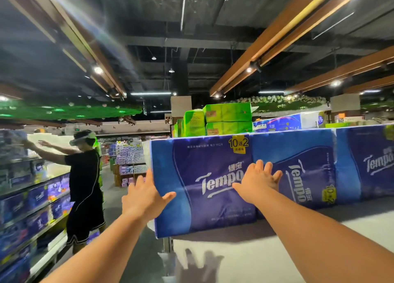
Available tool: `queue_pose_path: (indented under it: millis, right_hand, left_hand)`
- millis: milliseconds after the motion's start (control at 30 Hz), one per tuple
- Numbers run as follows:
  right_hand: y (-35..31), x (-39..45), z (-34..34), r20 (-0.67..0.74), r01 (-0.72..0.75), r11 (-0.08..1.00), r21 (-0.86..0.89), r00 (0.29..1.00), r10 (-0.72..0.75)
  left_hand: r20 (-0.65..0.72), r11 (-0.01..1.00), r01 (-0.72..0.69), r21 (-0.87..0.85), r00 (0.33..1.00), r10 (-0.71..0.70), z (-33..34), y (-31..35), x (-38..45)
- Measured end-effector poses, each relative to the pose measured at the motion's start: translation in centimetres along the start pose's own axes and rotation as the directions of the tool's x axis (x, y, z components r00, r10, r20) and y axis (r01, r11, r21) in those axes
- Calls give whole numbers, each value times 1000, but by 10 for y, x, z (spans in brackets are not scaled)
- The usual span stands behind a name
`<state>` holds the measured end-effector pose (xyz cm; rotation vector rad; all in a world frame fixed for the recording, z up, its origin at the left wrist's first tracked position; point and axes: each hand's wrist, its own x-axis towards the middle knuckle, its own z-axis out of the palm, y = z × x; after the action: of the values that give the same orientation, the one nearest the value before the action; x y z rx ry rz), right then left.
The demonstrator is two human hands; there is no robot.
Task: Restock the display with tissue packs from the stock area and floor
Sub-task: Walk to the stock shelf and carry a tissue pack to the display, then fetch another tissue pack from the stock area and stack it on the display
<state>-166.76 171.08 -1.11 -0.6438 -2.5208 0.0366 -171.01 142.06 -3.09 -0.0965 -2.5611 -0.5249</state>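
Note:
A blue and purple Tempo tissue pack (204, 159) stands on the pale top of the display (277, 250), its lower left corner hanging over the edge. My left hand (145, 197) grips the pack's left edge, fingers behind it and thumb on the front. My right hand (258, 182) lies flat on the pack's front right side with fingers spread. Two more Tempo packs (304, 155) (366, 165) stand in line to its right, touching it.
Green tissue packs (228, 112) and a white and blue pack (287, 120) are stacked behind the row. Another person (85, 176) in black reaches toward the stocked shelves (32, 208) on the left. An aisle runs between those shelves and the display.

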Motion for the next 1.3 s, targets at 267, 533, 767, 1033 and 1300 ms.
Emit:
queue_pose_path:
  millis: [267, 533, 767, 1033, 1300]
  right_hand:
    - [-5, -113, -55, 47, 63, 996, 67, 997, -66]
    - [43, -239, -97, 165, 184, 975, 124, 965, -204]
    - [139, -351, -133, 184, 292, 939, 179, 928, -324]
    - [206, -455, -172, 286, 388, 891, 236, 848, -445]
    - [105, -574, -214, 189, 646, 622, 442, 611, -769]
  left_hand:
    - [89, 986, -117, 115, 990, 107, -48, -26, -77]
    - [138, 986, -49, 160, 990, 27, -110, -31, -205]
    - [150, 973, -23, 228, 989, -12, -135, 21, -361]
    - [221, 960, 60, 272, 967, -123, -155, 60, -522]
    - [-2, 812, 314, 493, 933, -360, -302, 11, -650]
